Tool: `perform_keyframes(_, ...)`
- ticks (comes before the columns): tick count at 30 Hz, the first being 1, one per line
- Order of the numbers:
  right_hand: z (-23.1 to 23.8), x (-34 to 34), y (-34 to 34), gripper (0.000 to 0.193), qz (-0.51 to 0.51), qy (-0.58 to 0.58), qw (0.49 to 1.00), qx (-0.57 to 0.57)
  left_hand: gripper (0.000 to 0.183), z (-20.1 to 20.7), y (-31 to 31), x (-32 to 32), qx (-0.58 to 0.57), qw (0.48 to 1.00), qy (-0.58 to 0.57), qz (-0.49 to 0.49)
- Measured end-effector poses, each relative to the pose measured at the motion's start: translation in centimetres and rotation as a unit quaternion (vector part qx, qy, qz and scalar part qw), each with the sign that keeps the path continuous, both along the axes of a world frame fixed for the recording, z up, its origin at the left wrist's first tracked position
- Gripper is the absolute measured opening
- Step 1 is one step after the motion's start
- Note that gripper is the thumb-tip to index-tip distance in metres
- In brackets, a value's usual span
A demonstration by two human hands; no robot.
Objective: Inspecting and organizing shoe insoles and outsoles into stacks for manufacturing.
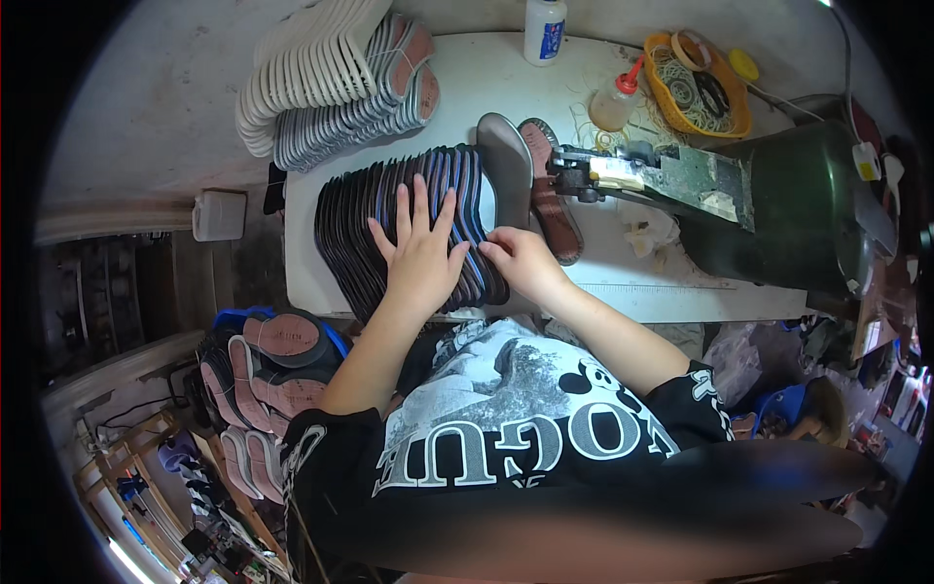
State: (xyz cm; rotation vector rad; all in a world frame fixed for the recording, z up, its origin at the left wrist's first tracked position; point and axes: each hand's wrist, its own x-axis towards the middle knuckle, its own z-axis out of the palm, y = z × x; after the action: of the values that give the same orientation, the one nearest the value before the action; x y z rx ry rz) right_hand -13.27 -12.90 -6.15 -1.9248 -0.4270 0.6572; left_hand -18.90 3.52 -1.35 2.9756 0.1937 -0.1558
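A long row of thin black shoe soles [352, 219], some with blue edges, stands packed on edge on the white table [457, 73]. My left hand [420, 255] lies on top of the row, fingers spread. At the row's right end, my right hand [528, 261] has its thumb and fingers pinched on the edge of one sole; the fingertips are partly hidden. Just beyond it a grey sole [506, 161] leans against the row. A reddish-brown sole with a dark rim [556, 222] lies to its right, under the head of a green machine [700, 180].
Bundled white and grey soles [355, 122] fill the back left. A white bottle [545, 34], a red-tipped squeeze bottle [613, 107] and a yellow basket [715, 117] of rubber bands stand behind. More pink-lined soles [282, 341] sit in a blue container below left.
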Motion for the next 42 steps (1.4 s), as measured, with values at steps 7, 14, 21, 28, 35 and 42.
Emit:
perform_keyframes(7, 6.8, -1.4, -2.8, 0.013, 0.0, -0.26, 0.965, -0.026, 0.067, -0.8, 0.3, -1.2, -0.202, 0.962, -0.183, 0.027)
perform_keyframes(14, 9.7, -1.3, -4.5, 0.012, -0.042, -0.32, 0.944, 0.074, 0.062, 2.0, -2.3, 1.7, -0.702, 0.642, -0.255, 0.17)
perform_keyframes(21, 9.2, 0.0, -6.6, 0.034, 0.085, 0.253, 0.843, 0.467, 0.034, 7.7, -4.8, 2.1, -0.887, 0.446, -0.051, 0.104)
perform_keyframes(28, 12.2, 2.2, -7.1, 0.029, 0.093, 0.194, 0.902, 0.374, 0.034, 8.2, -6.5, 3.4, -0.824, 0.553, -0.106, 0.057)
perform_keyframes(35, 12.9, 2.7, -7.3, 0.027, -0.05, 0.009, 0.986, 0.16, 0.038, 6.7, -8.0, 5.9, -0.693, 0.672, -0.251, 0.063)
perform_keyframes(42, 10.5, 2.7, -9.1, 0.036, -0.105, 0.284, 0.896, 0.324, 0.027, 5.3, -7.5, 9.4, -0.749, 0.625, -0.168, 0.144)
